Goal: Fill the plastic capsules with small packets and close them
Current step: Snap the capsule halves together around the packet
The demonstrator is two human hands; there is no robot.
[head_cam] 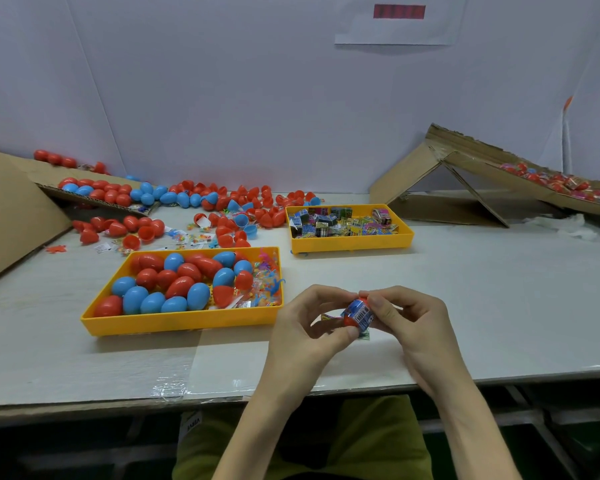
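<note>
- Red capsule (350,319) sits at lower centre of the frame, above the table (465,306), pinched in the curled fingers of the left hand (305,327).
- Right hand (409,320) pinches a blue packet (360,310) at the capsule's mouth; it looks partly stuffed in, and the capsule is not yet closed.
- One capsule is in hand, and I judge many remain.
- Two yellow trays: the near tray (184,322) at centre left holds about nine blue and ten red capsules, and the far tray (352,244) holds a heap of packets, too many to count.
- Dozens of loose capsules (222,199) lie at upper left.
- On the cardboard ramp (478,164) at right lie what may be finished ones.
</note>
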